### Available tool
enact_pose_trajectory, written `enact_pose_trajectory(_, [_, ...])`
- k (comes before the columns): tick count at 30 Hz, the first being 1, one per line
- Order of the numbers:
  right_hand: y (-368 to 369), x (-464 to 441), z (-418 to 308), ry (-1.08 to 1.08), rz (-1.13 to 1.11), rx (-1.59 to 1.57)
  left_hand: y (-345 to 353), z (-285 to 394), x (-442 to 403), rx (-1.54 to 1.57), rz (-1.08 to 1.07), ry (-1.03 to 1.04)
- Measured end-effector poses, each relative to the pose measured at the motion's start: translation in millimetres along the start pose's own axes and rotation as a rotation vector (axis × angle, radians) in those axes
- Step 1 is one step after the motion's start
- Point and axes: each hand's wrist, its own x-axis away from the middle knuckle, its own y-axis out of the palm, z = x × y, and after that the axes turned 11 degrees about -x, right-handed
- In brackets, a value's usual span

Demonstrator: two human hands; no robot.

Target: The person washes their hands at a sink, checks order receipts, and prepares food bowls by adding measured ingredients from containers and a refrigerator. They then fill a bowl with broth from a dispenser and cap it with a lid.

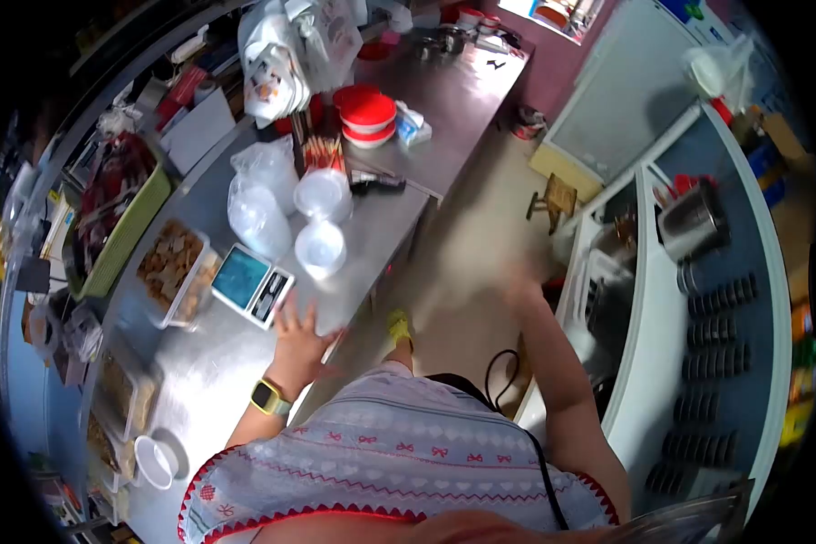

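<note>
My left hand [301, 346], a yellow watch on its wrist, is over the counter's front edge with fingers spread and nothing held. Just beyond its fingertips lies a digital scale [242, 276] with a teal top. Beside the scale stands a clear tub [174, 272] of brown chunks. Stacked clear plastic bowls [321, 249] and bagged bowls [258, 213] stand behind the scale. My right hand [524, 288] reaches out over the floor near the white shelf unit on the right. Motion blur smears its fingers, so its grip does not show.
The steel counter [381, 213] also carries red-lidded tubs [369, 116], a green basket [122, 227] and a small white cup [156, 461]. A wooden stool [558, 197] stands on the floor. The white shelf unit [639, 363] on the right holds a metal container [694, 222] and stacked dark tins [721, 297].
</note>
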Motion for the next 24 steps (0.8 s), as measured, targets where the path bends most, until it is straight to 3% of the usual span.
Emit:
enact_pose_trajectory(3, [-64.8,-29.0,-57.4,0.125,0.115,0.097,-38.1,50.8,-85.0,-0.353,0.156,0.106])
enact_pose_trajectory(4, [-87.2,-31.3,-79.9,0.003,0.121,0.058,-50.2,56.5,-117.0,0.278,0.079,0.084])
enact_pose_trajectory(5, [-109.7,-33.8,-102.2,-0.119,0.12,0.021,-64.0,68.6,-147.2,0.398,0.009,0.114])
enact_pose_trajectory(6, [-138.3,-47.0,-132.0,-0.393,0.117,-0.058,-76.6,81.4,-179.6,0.397,0.073,0.297])
enact_pose_trajectory(7, [-152.4,-57.4,-155.6,-0.38,0.097,-0.055,-86.9,91.8,-201.0,0.39,0.118,0.451])
enact_pose_trajectory(8, [-158.6,-61.7,-169.9,-0.588,-0.318,-0.386,-88.7,104.7,-225.5,0.868,0.066,0.597])
enact_pose_trajectory(9, [-177.1,-87.8,-182.7,-0.712,-0.528,-0.551,-93.0,115.8,-250.2,1.443,-0.29,0.784])
enact_pose_trajectory(10, [-195.7,-113.7,-195.1,-0.793,-0.78,-0.717,-91.4,119.8,-279.9,1.423,-0.266,0.79])
enact_pose_trajectory(13, [-279.6,-222.5,-198.0,-0.075,-0.101,-0.121,-59.4,116.7,-356.6,0.743,-0.06,0.231])
enact_pose_trajectory(14, [-300.8,-257.5,-215.3,-0.081,-0.127,-0.103,-60.6,118.7,-382.6,0.739,-0.027,0.234])
enact_pose_trajectory(17, [-299.9,-338.4,-281.6,-0.431,0.143,0.536,-54.9,125.2,-441.7,0.485,0.292,-0.218])
enact_pose_trajectory(19, [-333.8,-432.8,-316.7,-0.543,0.067,0.423,-40.4,124.6,-477.5,0.339,0.504,-0.547])
enact_pose_trajectory(21, [-324.9,-487.1,-392.4,-0.185,0.138,0.7,-14.1,99.5,-509.8,-0.001,0.673,-0.56])
enact_pose_trajectory(23, [-313.6,-536.2,-432.7,-0.287,-0.04,0.493,15.5,91.8,-536.6,0.132,0.929,-0.454])
enact_pose_trajectory(24, [-310.1,-574.7,-426.4,-0.572,-0.131,0.509,26.8,102.7,-556.0,-0.247,1.08,-0.497])
